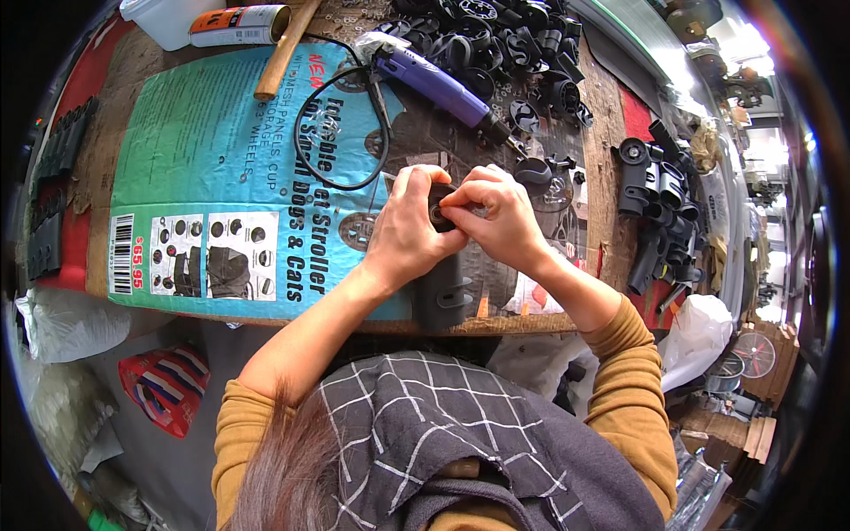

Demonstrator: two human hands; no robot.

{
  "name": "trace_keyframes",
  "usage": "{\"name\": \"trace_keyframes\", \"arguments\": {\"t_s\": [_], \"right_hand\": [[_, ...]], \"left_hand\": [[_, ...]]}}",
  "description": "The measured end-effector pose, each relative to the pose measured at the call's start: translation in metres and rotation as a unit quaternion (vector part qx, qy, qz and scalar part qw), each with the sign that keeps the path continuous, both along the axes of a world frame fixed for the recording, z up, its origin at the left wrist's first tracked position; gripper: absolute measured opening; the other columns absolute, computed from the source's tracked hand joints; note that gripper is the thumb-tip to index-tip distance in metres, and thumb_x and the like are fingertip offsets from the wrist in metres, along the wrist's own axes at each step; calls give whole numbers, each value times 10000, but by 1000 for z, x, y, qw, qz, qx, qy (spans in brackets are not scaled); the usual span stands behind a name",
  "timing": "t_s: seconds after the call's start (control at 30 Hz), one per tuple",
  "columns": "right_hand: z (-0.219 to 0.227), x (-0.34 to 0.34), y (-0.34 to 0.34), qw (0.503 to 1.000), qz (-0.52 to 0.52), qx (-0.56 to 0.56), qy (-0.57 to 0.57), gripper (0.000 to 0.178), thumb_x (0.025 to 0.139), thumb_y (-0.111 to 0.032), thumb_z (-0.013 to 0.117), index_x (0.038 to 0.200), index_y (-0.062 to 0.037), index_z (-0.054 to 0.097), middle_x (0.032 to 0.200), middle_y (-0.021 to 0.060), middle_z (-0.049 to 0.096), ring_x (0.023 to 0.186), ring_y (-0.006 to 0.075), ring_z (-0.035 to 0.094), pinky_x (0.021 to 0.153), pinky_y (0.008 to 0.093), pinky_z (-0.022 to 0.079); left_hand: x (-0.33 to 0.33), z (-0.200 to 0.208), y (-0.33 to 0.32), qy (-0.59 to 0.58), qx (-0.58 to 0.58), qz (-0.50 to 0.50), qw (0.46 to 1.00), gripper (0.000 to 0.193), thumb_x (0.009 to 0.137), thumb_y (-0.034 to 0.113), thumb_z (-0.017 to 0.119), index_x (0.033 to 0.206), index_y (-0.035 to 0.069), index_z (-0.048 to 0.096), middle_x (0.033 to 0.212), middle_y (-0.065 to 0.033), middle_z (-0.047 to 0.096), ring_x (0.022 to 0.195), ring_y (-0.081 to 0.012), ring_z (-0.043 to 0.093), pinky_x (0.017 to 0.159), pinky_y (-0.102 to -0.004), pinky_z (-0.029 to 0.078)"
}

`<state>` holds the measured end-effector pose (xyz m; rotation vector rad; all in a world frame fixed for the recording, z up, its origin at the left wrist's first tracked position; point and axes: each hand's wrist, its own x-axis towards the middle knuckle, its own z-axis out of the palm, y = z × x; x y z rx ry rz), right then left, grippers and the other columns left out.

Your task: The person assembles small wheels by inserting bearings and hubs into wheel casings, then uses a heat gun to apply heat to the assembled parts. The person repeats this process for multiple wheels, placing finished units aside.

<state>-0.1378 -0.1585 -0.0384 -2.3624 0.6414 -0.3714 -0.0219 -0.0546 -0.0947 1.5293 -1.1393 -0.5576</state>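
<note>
A dark grey plastic part [440, 296] with a round, hollow end lies at the table's near edge, its lower body pointing toward me. My left hand [403, 226] is closed around the round end from the left, fingers over its far side and thumb on the near side. Thumb and fingertips of my right hand [498, 214] are pinched together at the mouth of that end; whatever they hold is too small and covered to name. Just beyond my hands rests a purple electric screwdriver [436, 86], its bit pointing toward the right hand.
A printed teal cardboard sheet [208, 133] covers the tabletop. Beyond it lie a black cord [386, 146], a wooden handle [285, 53], an orange can [239, 25] and a white tub [164, 19]. Black plastic parts are heaped at the back [469, 40] and right [655, 190], and lined up left [51, 226].
</note>
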Motion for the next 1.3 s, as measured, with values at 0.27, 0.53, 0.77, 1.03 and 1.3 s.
{"name": "trace_keyframes", "arguments": {"t_s": [0.27,0.53,0.77,1.03,1.3], "right_hand": [[10,-5,-61,978,-93,-163,-90,38,749,-99,735,773,-69,739,745,69,660,760,238,618,731,355,472],[-56,28,-182,928,-173,-313,106,178,770,-295,721,821,-126,752,864,75,676,919,283,626,815,415,472],[-14,40,-142,980,-193,-26,34,155,795,-175,682,855,-37,719,823,56,687,752,138,622,721,284,489],[8,-13,-5,906,-104,409,-20,142,847,-115,728,892,-3,654,841,24,656,761,65,592,722,231,492],[-16,68,-86,969,-77,-236,-6,466,742,-243,786,1113,-26,606,989,142,627,918,292,617,848,374,491]], "left_hand": [[-1,2,1,-15,6,2,1000,610,710,294,806,1162,49,477,1089,-168,528,1008,-355,562,845,-434,485],[-1,3,0,-2,8,11,1000,567,748,332,818,1125,45,506,1066,-141,535,991,-307,553,881,-395,458],[-2,-4,0,-46,-107,15,993,468,778,195,790,1133,74,509,1284,-184,425,1168,-388,448,978,-468,398],[-6,-9,2,-14,-92,23,995,221,816,143,756,961,16,648,1277,-180,468,1169,-334,485,983,-416,414],[-7,-6,1,-18,-105,18,994,142,795,65,728,923,46,669,1229,-147,501,1073,-293,546,921,-373,460]]}}
